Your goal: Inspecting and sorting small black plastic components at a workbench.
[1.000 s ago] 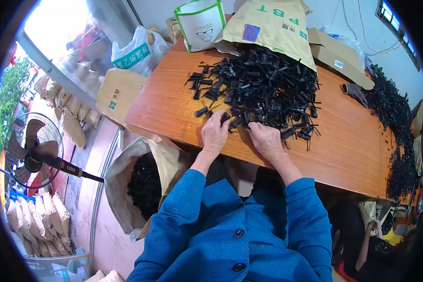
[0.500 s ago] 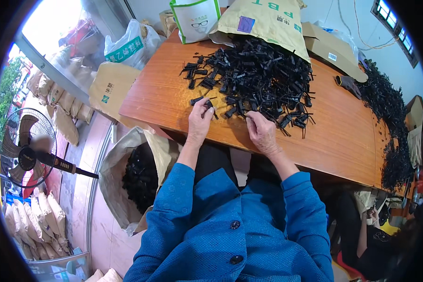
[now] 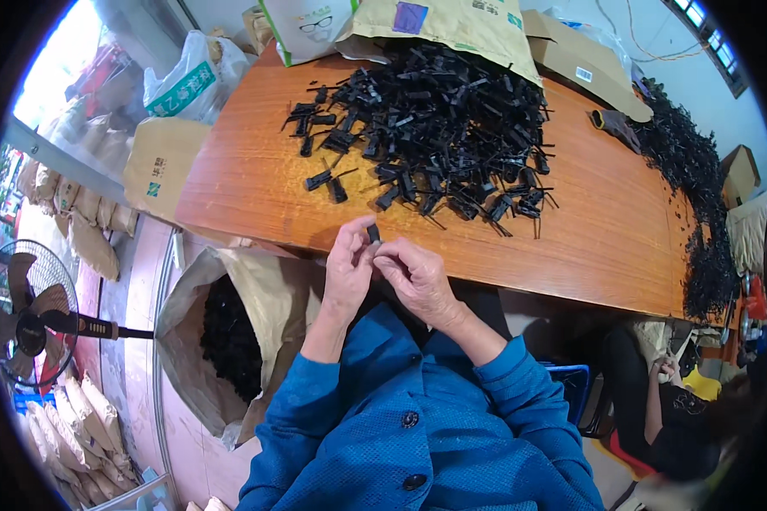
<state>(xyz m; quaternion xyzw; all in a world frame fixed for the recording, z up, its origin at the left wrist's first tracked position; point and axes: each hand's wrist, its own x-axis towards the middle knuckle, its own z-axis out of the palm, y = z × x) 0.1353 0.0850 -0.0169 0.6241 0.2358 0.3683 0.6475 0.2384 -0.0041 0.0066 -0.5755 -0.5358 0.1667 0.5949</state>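
A small black plastic part (image 3: 373,232) sticks up from the fingertips of my left hand (image 3: 347,271), which pinches it at the table's near edge. My right hand (image 3: 419,277) meets it there, thumb and fingers pressed together at the part's lower end; whatever lies between them is hidden. Beyond my hands a large heap of similar black parts with thin stems (image 3: 452,128) spreads over the wooden table (image 3: 596,247). Two loose black parts (image 3: 328,181) lie apart from the heap, on its near left side.
A wide-mouthed sack (image 3: 268,298) holding black pieces stands left of my legs. Paper sack (image 3: 452,21), white bag (image 3: 311,30) and cardboard box (image 3: 571,64) line the back. Another black heap (image 3: 690,187) covers the right end. A fan (image 3: 34,328) and a seated person (image 3: 656,400) flank me.
My hands have drawn together and back to the table's edge with a black part between them. Loose parts now lie where my left hand was. The whole view has shifted.
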